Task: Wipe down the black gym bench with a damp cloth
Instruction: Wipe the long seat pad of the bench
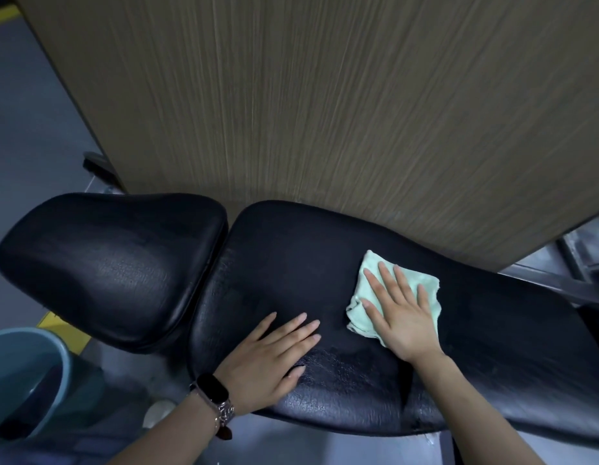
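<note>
Two hands of ours lie on one black gym bench [284, 273], seen from the head camera.

Item, bench: two upholstered pads end to end, a shorter rounded seat pad [103, 263] to the left and a long back pad to the right, a narrow gap between them. The vinyl shows a crackled grain near our edge.

Item, cloth [368, 273]: pale green, folded, lying flat on the long pad of the bench, toward its far edge and right of its middle.

Item, our right hand [400, 313]: flat on top of the cloth, fingers straight and spread, pressing it to the bench; nothing is gripped.

Item, our left hand [274, 357]: flat on the bare vinyl of the bench, just left of the cloth and apart from it, fingers straight and pointing toward the cloth, thumb at the near edge. It holds nothing. A wristwatch [212, 392] with a dark face sits on that wrist.

Item, wood-grain panel [325, 95]: stands directly behind the bench.

Item, blue bucket [26, 374]: on the grey floor [26, 129] below the seat-pad end of the bench, only partly in view.
</note>
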{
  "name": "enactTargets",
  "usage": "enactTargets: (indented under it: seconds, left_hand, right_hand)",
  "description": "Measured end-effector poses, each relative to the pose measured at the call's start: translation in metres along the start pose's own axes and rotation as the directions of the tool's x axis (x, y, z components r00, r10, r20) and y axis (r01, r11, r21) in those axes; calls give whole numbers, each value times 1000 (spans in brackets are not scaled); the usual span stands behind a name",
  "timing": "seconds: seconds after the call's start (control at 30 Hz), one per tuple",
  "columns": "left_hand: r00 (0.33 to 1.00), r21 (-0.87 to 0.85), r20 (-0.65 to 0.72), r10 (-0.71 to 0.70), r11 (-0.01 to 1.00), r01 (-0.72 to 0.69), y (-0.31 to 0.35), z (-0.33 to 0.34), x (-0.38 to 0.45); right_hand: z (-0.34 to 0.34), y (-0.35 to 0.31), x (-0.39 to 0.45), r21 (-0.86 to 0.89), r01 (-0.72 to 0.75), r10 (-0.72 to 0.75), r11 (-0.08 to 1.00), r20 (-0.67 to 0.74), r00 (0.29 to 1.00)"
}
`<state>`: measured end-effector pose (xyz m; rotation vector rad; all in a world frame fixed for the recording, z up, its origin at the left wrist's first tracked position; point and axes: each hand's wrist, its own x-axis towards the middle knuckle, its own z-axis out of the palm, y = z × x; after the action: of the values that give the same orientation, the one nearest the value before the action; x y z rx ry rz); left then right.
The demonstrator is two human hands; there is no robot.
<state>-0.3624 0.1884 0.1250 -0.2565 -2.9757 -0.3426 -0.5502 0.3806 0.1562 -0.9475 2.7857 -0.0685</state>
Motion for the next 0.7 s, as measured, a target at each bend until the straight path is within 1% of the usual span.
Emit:
enactTargets:
  seconds: [0.1, 0.17, 0.33, 0.4, 0.5, 0.7]
  left_hand:
    - [1000, -19, -16, 20, 1000, -20, 0, 2, 0]
    - [999, -34, -24, 27, 999, -27, 0, 2, 0]
    - [999, -56, -38, 27, 998, -29, 0, 3, 1]
    - [999, -51, -40, 22, 998, -24, -1, 4, 1]
    - [998, -51, -38, 52, 997, -54, -2, 2, 3]
    - [998, -23, 25, 60, 998, -60, -4, 9, 0]
  right_hand:
    - [1, -17, 6, 0, -34, 34, 999, 1, 999]
    - [2, -33, 15, 18, -24, 24, 1000, 7, 1000]
    - [3, -93, 41, 73, 98, -104, 992, 83, 991]
    - [3, -118, 50, 96, 146, -157, 985, 120, 980]
    - [4, -149, 61, 84, 222, -234, 971, 175, 956]
    - [10, -203, 63, 135, 311, -333, 941, 197, 922]
